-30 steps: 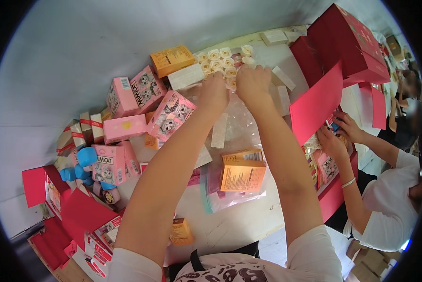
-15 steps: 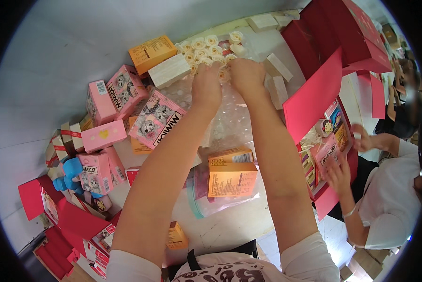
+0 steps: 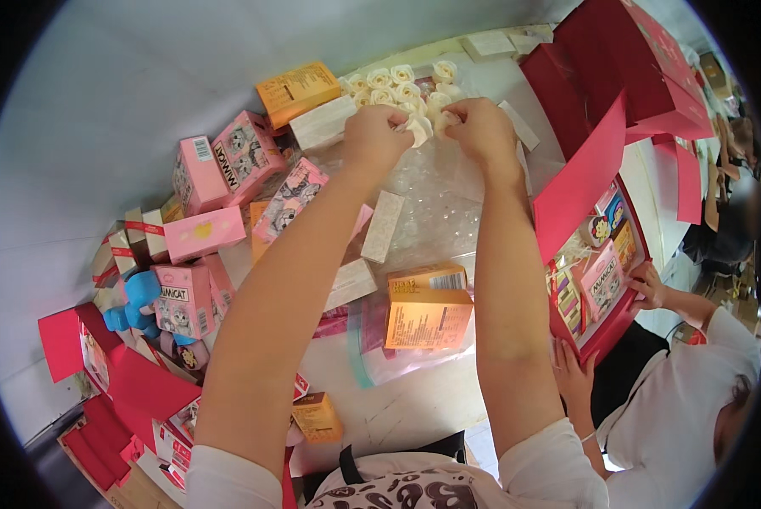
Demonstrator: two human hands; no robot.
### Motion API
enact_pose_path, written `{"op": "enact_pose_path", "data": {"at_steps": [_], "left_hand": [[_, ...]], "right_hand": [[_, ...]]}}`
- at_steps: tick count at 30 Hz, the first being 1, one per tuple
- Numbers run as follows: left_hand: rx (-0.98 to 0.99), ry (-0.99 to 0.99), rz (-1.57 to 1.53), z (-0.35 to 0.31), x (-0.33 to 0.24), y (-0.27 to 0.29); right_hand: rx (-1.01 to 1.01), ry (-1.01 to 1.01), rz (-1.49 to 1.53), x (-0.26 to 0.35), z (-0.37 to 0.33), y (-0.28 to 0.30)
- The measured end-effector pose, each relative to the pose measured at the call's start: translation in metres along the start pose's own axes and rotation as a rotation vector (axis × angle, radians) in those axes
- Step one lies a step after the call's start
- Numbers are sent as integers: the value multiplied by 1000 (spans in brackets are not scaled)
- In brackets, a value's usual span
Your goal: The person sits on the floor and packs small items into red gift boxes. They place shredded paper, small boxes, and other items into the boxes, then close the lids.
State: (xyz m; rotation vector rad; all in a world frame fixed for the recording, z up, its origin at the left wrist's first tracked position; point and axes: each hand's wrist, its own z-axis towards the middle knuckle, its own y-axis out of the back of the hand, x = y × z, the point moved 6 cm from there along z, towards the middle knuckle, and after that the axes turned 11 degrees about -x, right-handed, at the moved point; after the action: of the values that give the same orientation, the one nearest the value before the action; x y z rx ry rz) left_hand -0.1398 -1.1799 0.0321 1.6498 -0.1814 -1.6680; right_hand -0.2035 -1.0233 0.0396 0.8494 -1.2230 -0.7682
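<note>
My left hand (image 3: 379, 136) pinches a cream artificial rose (image 3: 418, 130) between thumb and fingers. Close beside it, my right hand (image 3: 485, 129) is closed on another cream rose (image 3: 444, 125), partly hidden by my fingers. Just beyond both hands, a cluster of cream roses (image 3: 380, 78) sits in rows on clear plastic (image 3: 435, 212), which spreads under my wrists. A whitish, wood-grained block-shaped box (image 3: 323, 123) lies to the left of my left hand, and an orange box (image 3: 298, 92) is behind it.
Pink cat-print boxes (image 3: 249, 157) and a blue figure (image 3: 136, 301) crowd the left. Orange boxes (image 3: 429, 318) lie between my forearms. On the right, a co-worker's hands (image 3: 643, 284) hold an open red gift box (image 3: 605, 335); a large red box (image 3: 626, 76) stands behind.
Both hands have drawn back slightly from the rose cluster, and roses now show in my fingers. The co-worker's hands have moved from inside the gift box to its edges.
</note>
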Motion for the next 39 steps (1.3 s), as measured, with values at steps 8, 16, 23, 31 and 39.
{"op": "enact_pose_path", "data": {"at_steps": [8,16,23,31,39], "left_hand": [[332,475,-665,-50,-13,76],[440,499,-1083,-175,-31,186],[304,411,-1275,-256,-23,245],[191,509,-1139,-306,48,254],[-105,657,-949,-421,104,385]], "right_hand": [[63,31,628,15,-41,43],[715,-83,1720,108,-184,63],[909,-260,2045,121,-262,74],[847,-426,1900,71,-343,40],[656,-618,1775,71,-384,5]]}}
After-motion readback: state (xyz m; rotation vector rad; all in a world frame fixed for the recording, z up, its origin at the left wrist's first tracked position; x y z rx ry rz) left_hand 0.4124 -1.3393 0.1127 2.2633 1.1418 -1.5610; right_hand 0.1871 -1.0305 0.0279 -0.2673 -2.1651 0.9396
